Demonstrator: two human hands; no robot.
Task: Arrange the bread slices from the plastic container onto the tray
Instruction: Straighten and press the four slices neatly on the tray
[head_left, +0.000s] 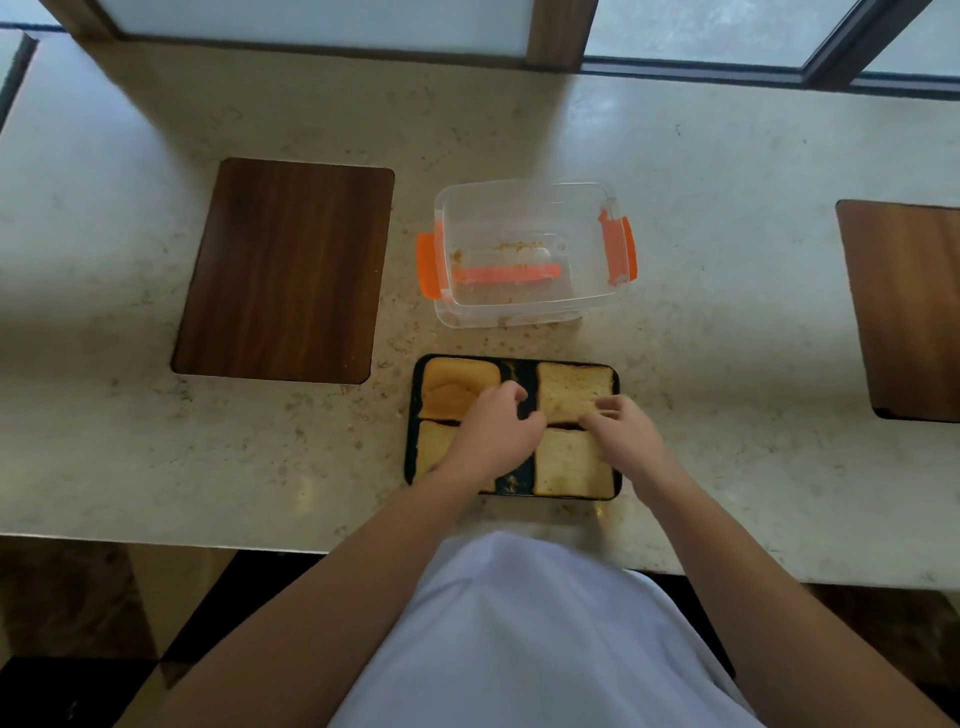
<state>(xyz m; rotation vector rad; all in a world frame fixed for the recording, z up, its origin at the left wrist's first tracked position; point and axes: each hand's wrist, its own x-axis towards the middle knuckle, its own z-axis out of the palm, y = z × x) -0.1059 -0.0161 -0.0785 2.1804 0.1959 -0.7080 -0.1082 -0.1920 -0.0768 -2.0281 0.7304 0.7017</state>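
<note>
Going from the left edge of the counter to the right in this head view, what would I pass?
Dark wooden board → clear plastic container with orange clips, with the black tray of bread slices in front of it → second wooden board at the right edge.

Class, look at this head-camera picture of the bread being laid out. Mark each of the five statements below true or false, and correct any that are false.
1. The plastic container holds no bread slices, only crumbs. True.
2. The tray holds two bread slices. False: four slices show, two far and two near.
3. Both hands are over the tray. True: the left hand and the right hand are above the slices.
4. The container stands on the wooden board. False: it stands on the stone counter, beside the board.
5. The container's clips are blue. False: they are orange.
</note>
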